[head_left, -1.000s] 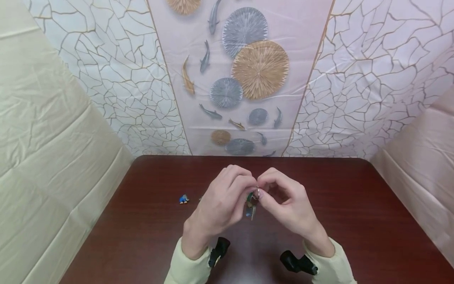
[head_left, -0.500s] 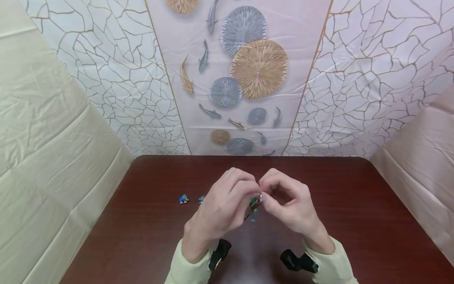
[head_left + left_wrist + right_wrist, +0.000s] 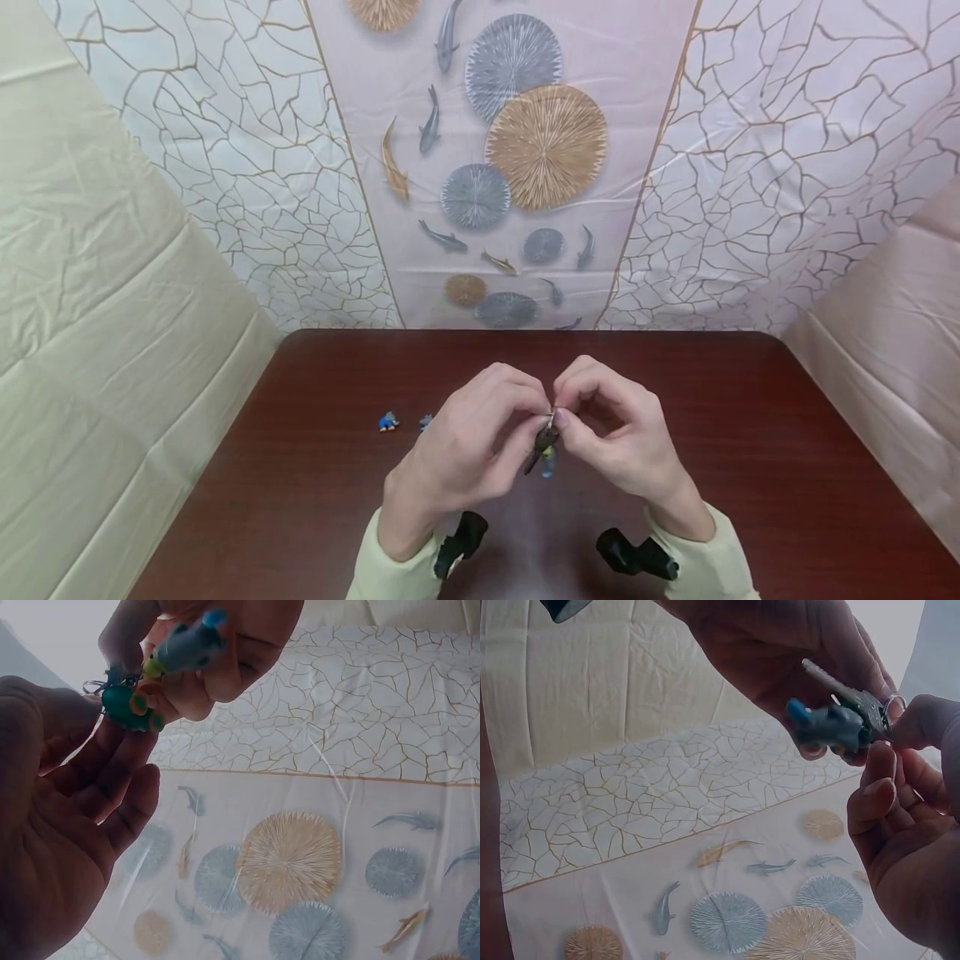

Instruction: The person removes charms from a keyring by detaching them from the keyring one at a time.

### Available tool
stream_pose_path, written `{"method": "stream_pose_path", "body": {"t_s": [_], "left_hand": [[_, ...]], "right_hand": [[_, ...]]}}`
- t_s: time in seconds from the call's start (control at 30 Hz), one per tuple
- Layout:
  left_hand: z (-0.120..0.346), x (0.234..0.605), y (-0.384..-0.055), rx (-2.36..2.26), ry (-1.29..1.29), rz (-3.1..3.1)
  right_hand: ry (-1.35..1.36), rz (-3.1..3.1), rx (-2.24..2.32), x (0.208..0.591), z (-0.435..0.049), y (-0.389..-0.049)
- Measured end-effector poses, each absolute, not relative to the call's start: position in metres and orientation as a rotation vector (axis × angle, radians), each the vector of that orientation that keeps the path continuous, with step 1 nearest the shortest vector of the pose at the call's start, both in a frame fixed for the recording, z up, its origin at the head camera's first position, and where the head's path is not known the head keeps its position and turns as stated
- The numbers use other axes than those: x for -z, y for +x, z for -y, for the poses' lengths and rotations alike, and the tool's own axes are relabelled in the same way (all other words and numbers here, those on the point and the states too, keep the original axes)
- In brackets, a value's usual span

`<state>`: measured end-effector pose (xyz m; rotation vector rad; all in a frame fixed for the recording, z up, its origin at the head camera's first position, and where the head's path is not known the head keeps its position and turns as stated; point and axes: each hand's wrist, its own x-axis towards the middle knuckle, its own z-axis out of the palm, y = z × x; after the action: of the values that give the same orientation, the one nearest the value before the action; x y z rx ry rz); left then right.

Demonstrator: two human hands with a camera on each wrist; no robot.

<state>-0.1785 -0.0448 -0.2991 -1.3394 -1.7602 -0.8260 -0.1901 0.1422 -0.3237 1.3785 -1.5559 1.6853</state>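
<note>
Both hands meet over the middle of the table, working on a small key ring [image 3: 894, 709]. My left hand [image 3: 468, 437] pinches it between thumb and fingertips. On the other side, my right hand [image 3: 618, 417] also pinches the ring with thumb and index finger. From the ring hang a metal key [image 3: 834, 684], a green and orange charm [image 3: 124, 705] and a blue-grey figurine charm [image 3: 187, 649] with a bright blue end. In the head view, the fingers hide most of the ring, and the dangling key [image 3: 534, 458] looks dark.
Left of the hands, a small blue figurine [image 3: 387, 422] stands on the dark brown table [image 3: 300, 500]. A second one [image 3: 425, 422] is partly hidden behind the left hand. A patterned cloth [image 3: 547, 150] hangs beyond the table's far edge.
Both hands have shifted slightly right, still pinching at the ring. The key and charms have swung and turned below the fingers. The second blue figurine has come partly into view.
</note>
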Motion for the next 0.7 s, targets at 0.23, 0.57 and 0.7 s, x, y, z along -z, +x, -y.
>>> {"method": "stream_pose_path", "body": {"t_s": [0.23, 0.57, 0.7], "left_hand": [[0.0463, 0.3012, -0.1790, 0.918, -1.360, 1.770], [0.0471, 0.3026, -0.1821, 1.005, -1.363, 1.773], [0.0475, 0.3031, -0.1828, 1.027, -1.360, 1.778]], "right_hand": [[1.385, 1.561, -1.641, 0.3240, -0.1422, -0.1888], [1.403, 1.562, -1.599, 0.3212, -0.1384, -0.1872], [1.403, 1.546, -1.569, 0.3190, -0.1362, -0.1865]]}}
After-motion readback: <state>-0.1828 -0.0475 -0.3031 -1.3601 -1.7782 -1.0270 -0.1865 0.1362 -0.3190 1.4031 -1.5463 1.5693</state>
